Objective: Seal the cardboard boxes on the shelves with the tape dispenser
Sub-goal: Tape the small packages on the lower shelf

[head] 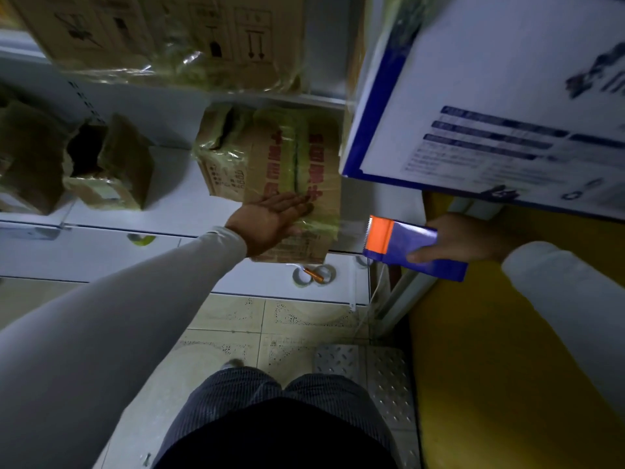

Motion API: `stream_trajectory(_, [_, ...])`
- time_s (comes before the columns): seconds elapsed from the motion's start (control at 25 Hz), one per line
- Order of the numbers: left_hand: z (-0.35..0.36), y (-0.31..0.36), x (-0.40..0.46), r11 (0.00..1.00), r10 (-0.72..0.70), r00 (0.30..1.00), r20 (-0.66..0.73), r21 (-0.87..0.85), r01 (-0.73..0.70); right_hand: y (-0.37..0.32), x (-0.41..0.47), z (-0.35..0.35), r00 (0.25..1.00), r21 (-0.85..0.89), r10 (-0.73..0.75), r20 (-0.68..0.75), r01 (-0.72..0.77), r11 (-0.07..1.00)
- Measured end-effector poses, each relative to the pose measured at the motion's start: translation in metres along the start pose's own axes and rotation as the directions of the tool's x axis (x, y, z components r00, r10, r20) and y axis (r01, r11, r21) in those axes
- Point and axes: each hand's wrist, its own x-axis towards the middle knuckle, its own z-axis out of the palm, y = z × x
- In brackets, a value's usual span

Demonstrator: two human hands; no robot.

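Observation:
A brown cardboard box [287,157] with red print and bands of yellowish tape sits on the white shelf [169,204] in the middle of the head view. My left hand [270,218] presses flat on its near face, fingers straight. To the right, my right hand [470,242] grips a blue tape dispenser [409,247] with an orange front and a toothed blade, held apart from the box. Another taped cardboard box [189,38] stands on the shelf above.
An open, torn brown box [101,164] sits at the left of the same shelf. A big white and blue carton [490,96] fills the upper right. Tape rolls [313,275] lie on the lower shelf. A yellow surface [507,367] is at right, tiled floor below.

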Motion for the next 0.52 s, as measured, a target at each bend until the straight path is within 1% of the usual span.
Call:
stream_trajectory(0.08, [-0.004,0.006,0.003,0.999,-0.043,0.999,0.008,-0.019,0.043,-0.008,0.010,0.010,0.999,0.008,0.037,-0.036,-0.037,0.999])
stream_trajectory(0.16, [-0.004,0.027,0.014,0.987,-0.159,0.987,-0.006,0.009,0.159,-0.016,0.019,0.021,0.997,0.045,0.074,-0.039,-0.072,0.996])
stream_trajectory(0.24, [0.002,0.053,0.024,0.966,-0.247,0.969,-0.024,0.069,0.248,-0.022,0.023,0.032,0.994,0.083,0.103,-0.027,-0.101,0.991])
stream_trajectory(0.32, [0.010,0.065,0.028,0.952,-0.261,0.964,-0.049,0.151,0.266,-0.030,0.028,0.040,0.992,0.060,0.118,-0.041,-0.116,0.991])
stream_trajectory(0.36, [0.011,0.065,0.029,0.951,-0.257,0.965,-0.051,0.166,0.262,-0.035,0.032,0.043,0.990,0.030,0.126,-0.069,-0.124,0.992])
stream_trajectory(0.4, [0.011,0.063,0.030,0.953,-0.250,0.967,-0.046,0.165,0.254,-0.041,0.035,0.046,0.986,-0.038,0.130,-0.101,-0.134,0.990])
stream_trajectory(0.48, [0.012,0.057,0.027,0.958,-0.238,0.970,-0.044,0.153,0.242,-0.046,0.037,0.056,0.979,-0.249,0.127,-0.156,-0.164,0.955])
stream_trajectory(0.52, [0.013,0.053,0.025,0.962,-0.227,0.973,-0.036,0.147,0.230,-0.041,0.035,0.064,0.975,-0.297,0.154,-0.158,-0.196,0.935])
